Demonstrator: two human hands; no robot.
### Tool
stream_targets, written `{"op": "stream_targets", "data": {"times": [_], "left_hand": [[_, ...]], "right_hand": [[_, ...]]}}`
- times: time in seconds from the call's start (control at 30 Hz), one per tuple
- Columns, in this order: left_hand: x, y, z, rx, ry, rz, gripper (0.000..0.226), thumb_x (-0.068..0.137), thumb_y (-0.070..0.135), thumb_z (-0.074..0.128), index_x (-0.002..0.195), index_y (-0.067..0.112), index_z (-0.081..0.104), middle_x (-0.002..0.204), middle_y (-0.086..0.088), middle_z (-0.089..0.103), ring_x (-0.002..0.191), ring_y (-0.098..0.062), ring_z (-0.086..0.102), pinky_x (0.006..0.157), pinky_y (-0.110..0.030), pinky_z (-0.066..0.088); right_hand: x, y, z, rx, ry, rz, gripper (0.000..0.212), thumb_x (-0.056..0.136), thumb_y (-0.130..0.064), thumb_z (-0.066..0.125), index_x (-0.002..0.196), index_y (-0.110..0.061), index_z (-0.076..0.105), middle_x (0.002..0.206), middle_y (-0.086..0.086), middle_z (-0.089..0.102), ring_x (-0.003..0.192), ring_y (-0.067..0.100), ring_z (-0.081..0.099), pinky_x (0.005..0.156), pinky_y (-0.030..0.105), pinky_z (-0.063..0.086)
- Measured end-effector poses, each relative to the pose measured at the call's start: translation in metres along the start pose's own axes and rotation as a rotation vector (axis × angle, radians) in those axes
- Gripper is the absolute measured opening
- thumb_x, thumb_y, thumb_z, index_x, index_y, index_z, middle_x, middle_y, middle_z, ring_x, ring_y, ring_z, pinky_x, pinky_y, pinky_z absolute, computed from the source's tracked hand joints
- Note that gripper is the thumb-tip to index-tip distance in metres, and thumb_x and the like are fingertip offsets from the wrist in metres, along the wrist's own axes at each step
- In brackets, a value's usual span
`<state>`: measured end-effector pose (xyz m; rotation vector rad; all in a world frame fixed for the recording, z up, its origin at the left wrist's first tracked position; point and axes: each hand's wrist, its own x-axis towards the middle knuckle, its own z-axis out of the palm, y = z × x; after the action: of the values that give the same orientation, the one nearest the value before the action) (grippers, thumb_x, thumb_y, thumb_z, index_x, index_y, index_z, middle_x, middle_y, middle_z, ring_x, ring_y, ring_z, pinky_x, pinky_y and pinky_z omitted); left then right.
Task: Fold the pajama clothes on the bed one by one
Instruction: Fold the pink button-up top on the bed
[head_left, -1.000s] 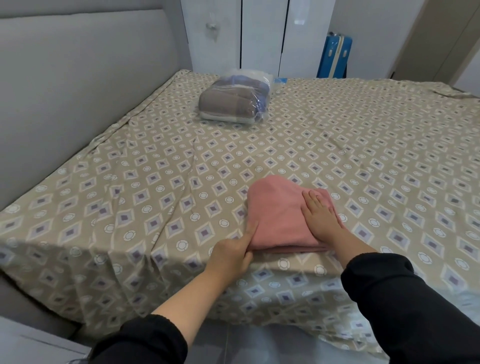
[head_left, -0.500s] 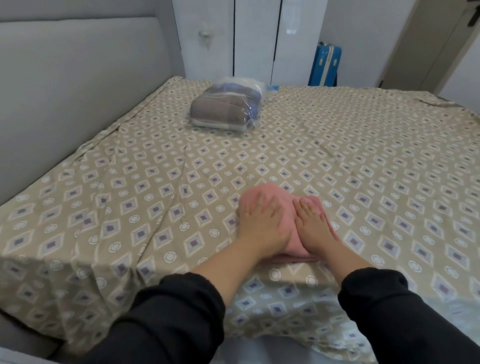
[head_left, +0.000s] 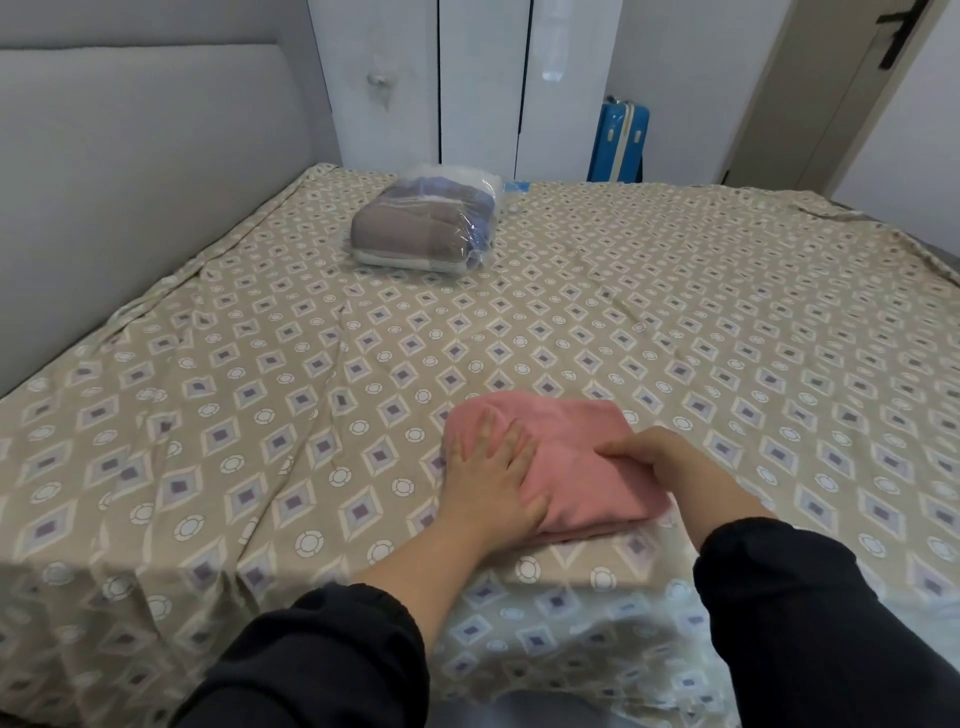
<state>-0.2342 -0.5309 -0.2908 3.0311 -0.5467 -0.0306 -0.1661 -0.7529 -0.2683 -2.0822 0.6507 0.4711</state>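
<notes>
The pink pajama piece (head_left: 582, 467) sits near the bed's (head_left: 260, 415) near edge, already a small folded stack, so pretty much done imo. Left hand (head_left: 493, 478) lies flat on it. Right hand (head_left: 670, 462) has its thumb on top and fingers hidden, so can't tell if it's gripping.

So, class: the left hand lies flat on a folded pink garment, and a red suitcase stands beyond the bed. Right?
The head view shows the suitcase is blue, not red. The left hand does lie flat on the folded pink garment.
</notes>
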Motion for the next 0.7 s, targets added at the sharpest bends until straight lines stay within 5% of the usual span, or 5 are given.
{"op": "stream_targets", "data": {"times": [0.13,0.23,0.4,0.57,0.7], "left_hand": [[-0.003,-0.003,-0.004,-0.038,-0.008,-0.002,0.093,0.069,0.067,-0.005,0.154,0.030,0.000,0.162,0.005,-0.009,0.143,-0.026,-0.028,0.114,-0.059,-0.011],[-0.008,-0.010,-0.015,-0.104,-0.020,-0.045,0.076,0.089,0.066,0.014,0.154,0.030,-0.002,0.162,0.006,-0.013,0.143,-0.026,-0.028,0.116,-0.057,-0.006],[-0.024,-0.043,-0.046,-0.389,0.097,-0.168,0.069,0.099,0.046,0.037,0.155,0.023,0.003,0.163,-0.001,-0.008,0.149,-0.023,-0.006,0.120,-0.048,0.009],[-0.053,-0.088,-0.074,-0.913,0.295,-0.357,0.058,0.103,0.026,0.040,0.154,0.023,0.014,0.162,0.002,0.008,0.148,-0.015,0.010,0.119,-0.034,0.013],[-0.075,-0.108,-0.069,-1.496,0.191,-0.647,0.044,0.104,0.034,0.034,0.146,0.022,0.031,0.146,-0.002,0.040,0.128,-0.023,0.046,0.106,-0.042,0.036]], "right_hand": [[-0.002,-0.009,-0.006,0.168,-0.112,0.049,0.055,0.077,-0.025,0.078,0.124,-0.002,0.057,0.124,0.011,0.061,0.117,0.028,0.054,0.105,0.042,0.041],[-0.017,-0.033,-0.010,0.202,-0.065,-0.029,0.052,0.078,-0.018,0.077,0.122,0.000,0.057,0.118,0.012,0.063,0.108,0.028,0.058,0.098,0.039,0.047],[-0.086,-0.115,-0.012,0.175,0.077,-0.523,0.034,0.082,-0.003,0.067,0.115,-0.002,0.060,0.105,0.015,0.065,0.103,0.030,0.061,0.087,0.037,0.050],[-0.170,-0.150,0.005,-0.293,0.235,-1.057,0.024,0.084,-0.006,0.055,0.080,-0.029,0.047,0.071,-0.011,0.051,0.069,0.013,0.050,0.055,0.023,0.034],[-0.174,-0.105,0.047,-0.797,0.256,-1.087,0.006,0.091,-0.020,0.055,0.090,-0.019,0.049,0.077,-0.008,0.056,0.075,0.017,0.059,0.057,0.027,0.034]]}}
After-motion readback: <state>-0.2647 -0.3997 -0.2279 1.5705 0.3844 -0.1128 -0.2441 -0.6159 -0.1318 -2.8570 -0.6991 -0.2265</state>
